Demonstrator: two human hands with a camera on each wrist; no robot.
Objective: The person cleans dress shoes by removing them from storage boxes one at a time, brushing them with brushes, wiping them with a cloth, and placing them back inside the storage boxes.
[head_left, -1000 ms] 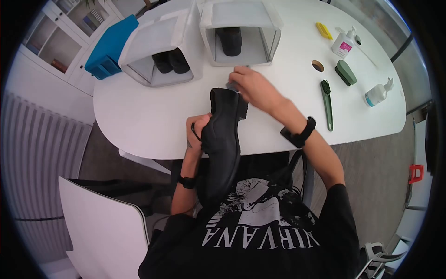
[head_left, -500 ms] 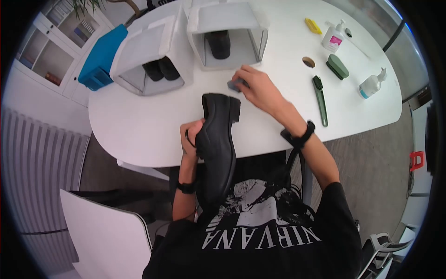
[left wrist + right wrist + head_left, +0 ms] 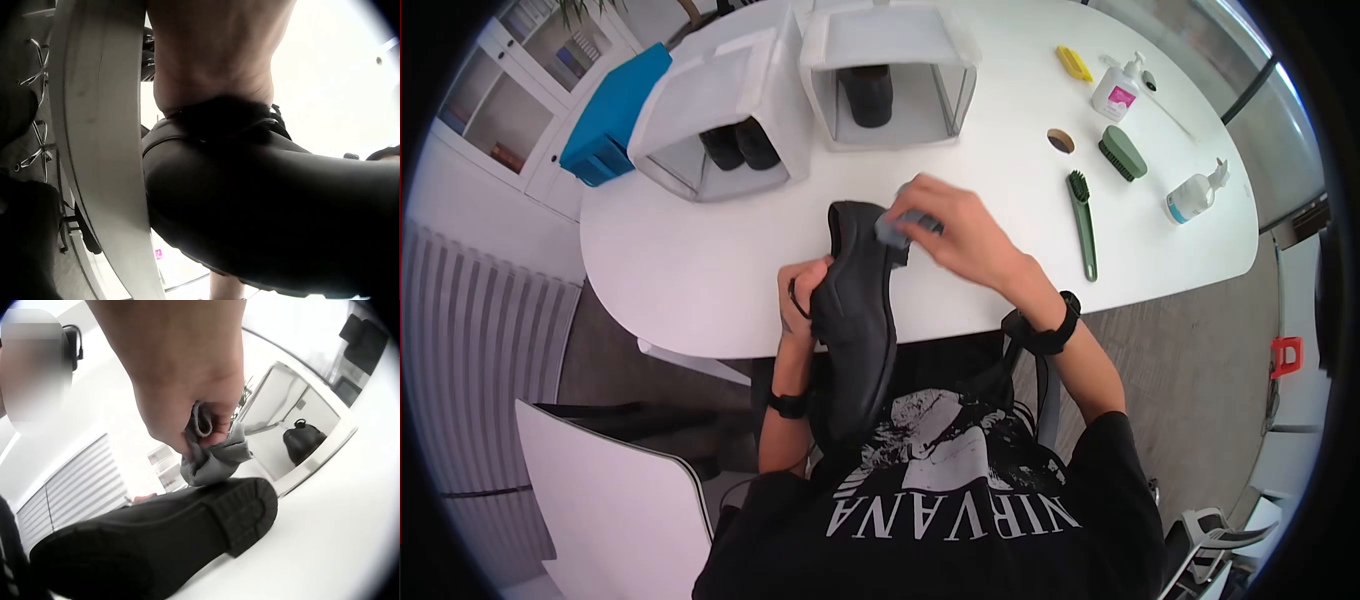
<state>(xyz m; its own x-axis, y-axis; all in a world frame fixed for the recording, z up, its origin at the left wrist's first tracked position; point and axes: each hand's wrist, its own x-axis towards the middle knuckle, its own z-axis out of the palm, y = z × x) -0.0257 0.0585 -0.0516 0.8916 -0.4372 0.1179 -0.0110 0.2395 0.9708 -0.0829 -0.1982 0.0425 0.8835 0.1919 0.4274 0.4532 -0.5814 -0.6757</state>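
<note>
A black shoe (image 3: 857, 300) is held over the table's near edge, heel away from the body and toe against the shirt. The left hand (image 3: 803, 290) grips it at its opening, fingers partly hidden by the shoe. The right hand (image 3: 960, 232) pinches a bunched grey cloth (image 3: 892, 232) against the side of the shoe near the heel. In the right wrist view the cloth (image 3: 215, 464) is folded between the fingers of the right hand (image 3: 187, 394) and meets the shoe's upper just above the heel; the ridged sole (image 3: 156, 550) faces the camera. The left wrist view shows the shoe (image 3: 262, 194) close up and dark.
Two white boxes (image 3: 720, 95) (image 3: 890, 35) with dark shoes inside stand at the back, beside a blue case (image 3: 615, 115). On the right lie a green long-handled brush (image 3: 1083, 225), a green oval brush (image 3: 1122, 153), a yellow item (image 3: 1074, 64) and two pump bottles (image 3: 1117, 92) (image 3: 1192, 198).
The right hand has brought the cloth from beyond the heel back toward the body and onto the shoe's side. The left hand keeps its grip on the shoe.
</note>
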